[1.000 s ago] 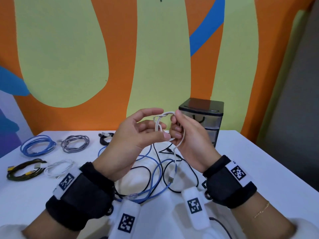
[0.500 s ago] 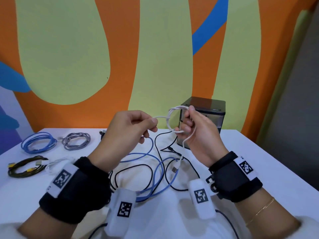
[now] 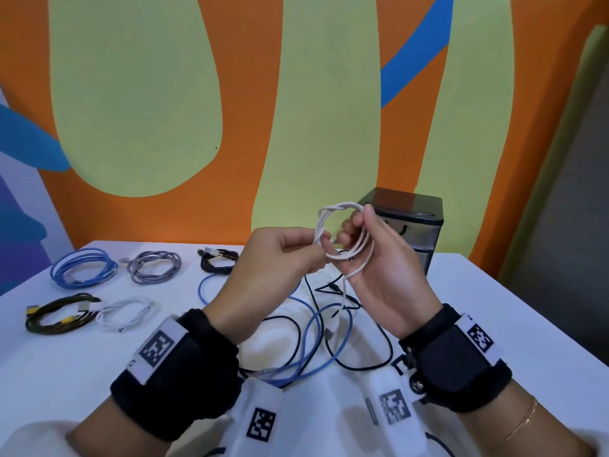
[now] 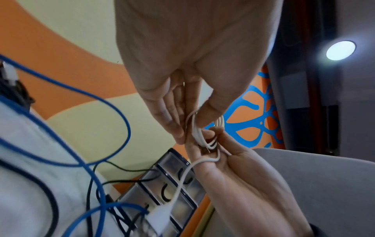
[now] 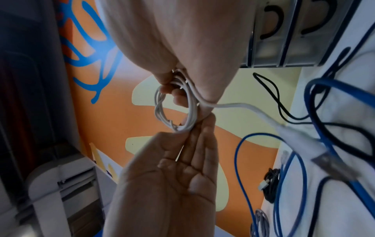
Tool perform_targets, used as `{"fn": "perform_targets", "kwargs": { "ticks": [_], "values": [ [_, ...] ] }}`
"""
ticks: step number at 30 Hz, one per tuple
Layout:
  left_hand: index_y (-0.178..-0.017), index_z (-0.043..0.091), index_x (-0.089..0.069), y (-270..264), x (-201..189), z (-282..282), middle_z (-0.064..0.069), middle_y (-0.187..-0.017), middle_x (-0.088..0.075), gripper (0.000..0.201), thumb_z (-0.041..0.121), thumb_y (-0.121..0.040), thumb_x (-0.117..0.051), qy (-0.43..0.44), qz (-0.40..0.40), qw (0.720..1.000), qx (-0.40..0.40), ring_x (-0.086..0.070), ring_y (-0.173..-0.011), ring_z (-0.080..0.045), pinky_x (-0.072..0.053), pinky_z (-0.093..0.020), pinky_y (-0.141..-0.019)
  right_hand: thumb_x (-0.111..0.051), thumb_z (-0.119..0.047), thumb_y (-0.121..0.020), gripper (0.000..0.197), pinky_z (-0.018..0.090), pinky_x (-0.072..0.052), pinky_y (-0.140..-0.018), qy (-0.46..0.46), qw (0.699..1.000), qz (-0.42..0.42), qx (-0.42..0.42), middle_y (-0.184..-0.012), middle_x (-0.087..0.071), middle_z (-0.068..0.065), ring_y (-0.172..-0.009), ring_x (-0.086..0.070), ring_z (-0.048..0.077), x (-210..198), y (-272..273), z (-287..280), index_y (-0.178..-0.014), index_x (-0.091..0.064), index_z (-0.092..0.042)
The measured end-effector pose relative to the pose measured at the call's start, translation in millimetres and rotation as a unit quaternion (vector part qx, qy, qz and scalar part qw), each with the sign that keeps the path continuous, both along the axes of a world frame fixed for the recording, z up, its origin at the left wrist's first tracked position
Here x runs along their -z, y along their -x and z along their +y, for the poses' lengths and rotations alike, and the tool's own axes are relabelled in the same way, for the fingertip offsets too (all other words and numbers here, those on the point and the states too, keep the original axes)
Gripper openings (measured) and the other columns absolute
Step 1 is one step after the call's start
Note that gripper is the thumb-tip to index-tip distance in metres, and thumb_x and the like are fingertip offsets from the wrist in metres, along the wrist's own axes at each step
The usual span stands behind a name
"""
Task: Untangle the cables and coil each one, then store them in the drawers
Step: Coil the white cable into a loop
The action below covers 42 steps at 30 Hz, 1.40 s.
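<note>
A thin white cable (image 3: pixel 342 232) is wound into a small coil and held in the air in front of the drawers. My right hand (image 3: pixel 354 224) grips the coil's right side between thumb and curled fingers. At the coil's lower left edge, my left hand (image 3: pixel 318 255) pinches it with thumb and fingertips. The loose tail hangs down to a USB plug (image 3: pixel 331 328) just above the table. The left wrist view shows the left fingertips (image 4: pixel 180 131) on the coil (image 4: pixel 198 136). In the right wrist view the coil (image 5: pixel 162 112) loops round my right fingers.
A black drawer unit (image 3: pixel 412 222) stands at the back of the white table (image 3: pixel 494 308). A blue cable (image 3: pixel 313 328) and a black cable (image 3: pixel 379 341) lie tangled below my hands. Coiled blue (image 3: pixel 84 268), grey (image 3: pixel 155 267), black (image 3: pixel 219 258), black-yellow (image 3: pixel 59 316) and white (image 3: pixel 127 313) cables lie at the left.
My left hand drew a strand out to the left, then came back to the coil. Both hands and the coil have risen and moved right, in front of the drawers.
</note>
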State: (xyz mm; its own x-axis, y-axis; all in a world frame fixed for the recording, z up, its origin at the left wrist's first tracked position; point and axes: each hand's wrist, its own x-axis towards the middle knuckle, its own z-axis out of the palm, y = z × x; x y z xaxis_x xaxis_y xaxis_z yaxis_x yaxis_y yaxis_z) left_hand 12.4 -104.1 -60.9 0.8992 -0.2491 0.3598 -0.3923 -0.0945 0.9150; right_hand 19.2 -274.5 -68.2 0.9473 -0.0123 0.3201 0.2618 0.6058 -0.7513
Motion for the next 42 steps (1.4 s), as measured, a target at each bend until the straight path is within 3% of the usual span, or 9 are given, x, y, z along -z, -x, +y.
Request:
{"fn": "perform_targets", "kwargs": {
  "ticks": [4, 9, 13, 19, 24, 27, 35, 38, 42],
  "values": [
    [-0.106, 0.017, -0.081, 3, 1, -3, 0.003, -0.098, -0.084, 0.016, 0.013, -0.091, -0.083, 0.075, -0.001, 0.997, -0.008, -0.079, -0.098, -0.009, -0.055, -0.015, -0.084, -0.054, -0.045, -0.107, 0.033, 0.043, -0.047, -0.095, 0.118, 0.99, 0.009, 0.075, -0.101, -0.042, 0.014, -0.106, -0.051, 0.031, 4, -2, -3, -0.087, -0.061, -0.02],
    [-0.107, 0.007, -0.078, -2, 7, -7, -0.01, -0.104, -0.083, 0.015, 0.008, -0.092, -0.08, 0.154, 0.056, 0.987, -0.002, -0.077, -0.102, -0.023, -0.056, -0.043, -0.105, -0.049, -0.041, -0.109, 0.033, 0.042, -0.054, -0.093, 0.122, 0.99, 0.029, 0.069, -0.093, -0.051, 0.004, -0.098, -0.061, 0.024, 6, 0, 1, -0.086, -0.06, -0.02],
    [-0.104, 0.014, -0.074, 3, 1, -11, -0.004, -0.094, -0.079, 0.007, 0.012, -0.098, -0.072, 0.193, 0.075, 0.978, 0.028, -0.068, -0.084, -0.004, -0.047, -0.028, -0.09, -0.05, -0.039, -0.109, 0.032, 0.034, -0.054, -0.081, 0.082, 0.994, 0.072, 0.014, -0.095, -0.061, 0.002, -0.102, -0.06, 0.024, 5, 0, -1, -0.087, -0.06, -0.019],
    [-0.127, 0.029, -0.064, 3, -1, -8, -0.002, -0.102, -0.077, 0.045, 0.01, -0.09, -0.08, 0.084, -0.031, 0.994, -0.064, -0.067, -0.083, -0.001, -0.046, -0.01, -0.074, -0.045, -0.034, -0.112, 0.035, 0.035, -0.059, -0.081, 0.016, 0.997, 0.062, -0.041, -0.084, -0.06, 0.004, -0.082, -0.062, 0.019, 1, 3, -2, -0.086, -0.057, -0.016],
    [-0.131, 0.035, -0.059, 1, -1, -1, 0.002, -0.108, -0.08, 0.064, 0.042, -0.078, -0.094, -0.001, 0.07, 0.998, 0.01, -0.075, -0.105, -0.017, -0.057, -0.043, -0.1, -0.048, -0.035, -0.11, 0.032, 0.036, -0.053, -0.089, -0.006, 0.999, 0.052, -0.013, -0.086, -0.064, 0.006, -0.08, -0.064, 0.018, 0, 1, -3, -0.089, -0.06, -0.015],
    [-0.139, 0.033, -0.051, 8, 2, -3, 0.0, -0.104, -0.083, 0.071, 0.027, -0.082, -0.093, -0.071, 0.11, 0.987, 0.099, -0.076, -0.106, -0.011, -0.048, -0.033, -0.098, -0.05, -0.037, -0.109, 0.031, 0.035, -0.06, -0.088, -0.027, 0.998, 0.054, -0.007, -0.085, -0.064, 0.006, -0.08, -0.063, 0.02, -1, 0, -3, -0.09, -0.06, -0.014],
    [-0.119, 0.019, -0.068, 0, 5, -3, -0.007, -0.072, -0.07, 0.035, 0.0, -0.089, -0.071, -0.042, 0.106, 0.992, 0.05, -0.057, -0.067, -0.023, -0.056, -0.034, -0.072, -0.045, -0.037, -0.111, 0.033, 0.042, -0.057, -0.096, -0.049, 0.998, 0.046, -0.019, -0.082, -0.062, 0.006, -0.073, -0.062, 0.019, 0, -4, -7, -0.09, -0.057, -0.015],
    [-0.111, 0.014, -0.072, -10, 2, 5, -0.008, -0.077, -0.074, 0.024, 0.001, -0.091, -0.071, 0.029, 0.099, 0.995, -0.004, -0.058, -0.066, -0.021, -0.057, -0.038, -0.078, -0.045, -0.036, -0.112, 0.033, 0.032, -0.061, -0.077, -0.061, 0.997, 0.051, -0.012, -0.083, -0.062, 0.004, -0.073, -0.063, 0.017, -2, -4, -12, -0.089, -0.058, -0.016],
    [-0.101, 0.009, -0.077, -16, 4, 9, -0.009, -0.086, -0.078, 0.01, 0.005, -0.092, -0.078, 0.094, 0.085, 0.991, -0.046, -0.061, -0.069, -0.018, -0.059, -0.034, -0.081, -0.048, -0.032, -0.111, 0.029, 0.037, -0.062, -0.09, -0.063, 0.997, 0.051, -0.008, -0.086, -0.066, 0.007, -0.08, -0.066, 0.02, -1, -2, -9, -0.094, -0.06, -0.014]
  ]
}}
